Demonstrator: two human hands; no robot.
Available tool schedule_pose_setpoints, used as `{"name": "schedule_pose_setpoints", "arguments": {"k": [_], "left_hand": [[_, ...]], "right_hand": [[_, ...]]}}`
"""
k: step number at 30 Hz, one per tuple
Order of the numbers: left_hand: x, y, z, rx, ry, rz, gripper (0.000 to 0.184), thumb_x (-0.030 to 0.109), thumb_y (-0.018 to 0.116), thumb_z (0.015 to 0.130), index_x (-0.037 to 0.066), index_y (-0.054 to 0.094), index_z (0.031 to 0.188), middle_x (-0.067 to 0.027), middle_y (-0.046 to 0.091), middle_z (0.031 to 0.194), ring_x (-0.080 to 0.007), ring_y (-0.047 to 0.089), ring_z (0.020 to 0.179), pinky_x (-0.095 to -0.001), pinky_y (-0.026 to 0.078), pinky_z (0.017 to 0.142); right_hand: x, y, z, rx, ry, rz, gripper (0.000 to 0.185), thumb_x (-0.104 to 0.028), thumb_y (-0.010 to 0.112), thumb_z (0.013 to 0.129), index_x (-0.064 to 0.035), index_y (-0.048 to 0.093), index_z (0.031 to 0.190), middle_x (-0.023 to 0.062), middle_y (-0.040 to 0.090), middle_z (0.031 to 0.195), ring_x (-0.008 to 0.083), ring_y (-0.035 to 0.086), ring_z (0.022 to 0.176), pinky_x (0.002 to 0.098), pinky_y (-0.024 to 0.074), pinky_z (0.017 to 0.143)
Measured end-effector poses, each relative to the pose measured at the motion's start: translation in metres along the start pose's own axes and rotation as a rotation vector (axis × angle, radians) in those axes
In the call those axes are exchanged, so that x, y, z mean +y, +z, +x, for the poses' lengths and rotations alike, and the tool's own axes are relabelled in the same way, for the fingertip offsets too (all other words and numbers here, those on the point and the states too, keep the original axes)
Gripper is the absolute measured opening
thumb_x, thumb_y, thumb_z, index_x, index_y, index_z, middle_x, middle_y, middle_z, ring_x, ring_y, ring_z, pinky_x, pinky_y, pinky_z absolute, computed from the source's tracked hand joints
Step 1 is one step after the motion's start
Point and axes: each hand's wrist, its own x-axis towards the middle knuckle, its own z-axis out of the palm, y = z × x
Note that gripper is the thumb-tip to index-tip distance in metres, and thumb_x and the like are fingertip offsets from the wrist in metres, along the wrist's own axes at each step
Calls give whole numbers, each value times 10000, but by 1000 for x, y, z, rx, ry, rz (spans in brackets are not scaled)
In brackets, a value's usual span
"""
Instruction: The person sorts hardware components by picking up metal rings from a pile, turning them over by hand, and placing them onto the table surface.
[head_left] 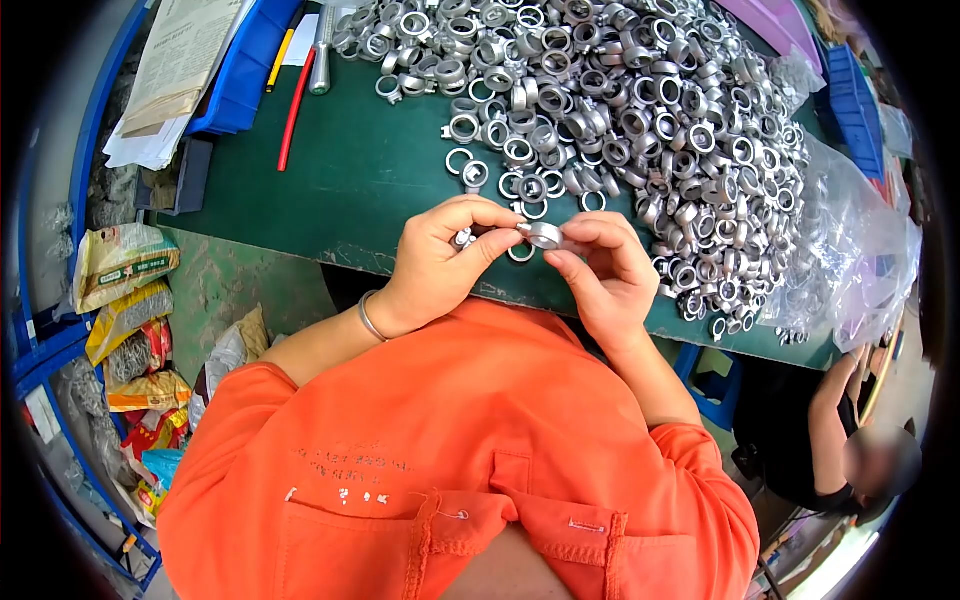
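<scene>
A silver metal ring [545, 236] with a small stub is held between my two hands over the front edge of the green table [330, 190]. My left hand [440, 255] pinches the stub at the ring's left side, and another small metal part [463, 239] shows within its curled fingers. My right hand [608, 270] grips the ring's right side between thumb and fingers. Just beyond both hands lies a large pile of similar metal rings [640, 110]. One loose ring [520, 252] sits on the table between my hands, partly hidden.
A red stick [295, 112], a yellow pen [284, 50] and a metal-handled tool [321, 60] lie at the back left, near a blue bin [235, 85]. Clear plastic bags [845, 240] cover the right end. Another person [825, 435] is at the lower right.
</scene>
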Motion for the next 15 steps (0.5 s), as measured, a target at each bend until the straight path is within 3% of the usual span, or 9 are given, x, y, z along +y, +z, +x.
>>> {"name": "schedule_pose_setpoints", "arguments": {"k": [1,3,4,6,10,11,15], "left_hand": [[3,-1,0,-1,0,0,81,10,593,851,-17,630,918,-82,620,893,-110,589,726,-212,468,636],[13,-5,1,-120,-424,-233,161,103,536,908,-6,616,995,-87,618,883,-114,582,620,-215,463,517],[12,-6,3,-123,-422,-231,161,103,536,908,-6,616,995,-87,618,883,-114,582,620,-215,463,517],[11,-8,5,-149,-768,-865,247,171,483,938,5,576,1096,-90,610,862,-111,530,504,-210,421,412],[3,-21,-1,-119,-678,-925,180,170,546,906,6,553,977,-78,598,814,-126,599,639,-197,430,392],[3,-23,-1,-74,-674,-876,131,152,564,892,25,542,914,-68,590,801,-126,602,665,-195,426,396],[8,-19,-1,-12,-622,-607,91,107,569,875,24,540,900,-68,565,813,-118,570,688,-181,412,421]], "right_hand": [[-3,-1,2,1,0,0,271,121,672,705,43,585,949,114,564,927,178,606,802,265,521,697],[-9,-3,7,-103,-344,-402,230,128,669,668,34,614,870,123,601,855,217,610,752,285,513,655],[-8,-4,7,-180,-444,-424,214,107,665,634,21,629,827,128,622,835,254,612,734,306,505,630],[-12,2,7,-292,-503,-330,210,89,659,628,16,636,823,133,627,872,253,616,747,309,506,636],[-5,-7,6,-135,-262,-544,176,50,670,674,-11,625,832,98,589,805,249,575,693,310,468,585],[0,-7,7,-168,-242,-573,173,16,686,688,-34,624,842,78,555,761,250,542,672,323,444,571],[4,-2,4,-397,-215,-843,158,-29,702,699,-59,636,839,68,576,783,252,555,703,320,465,602]]}}
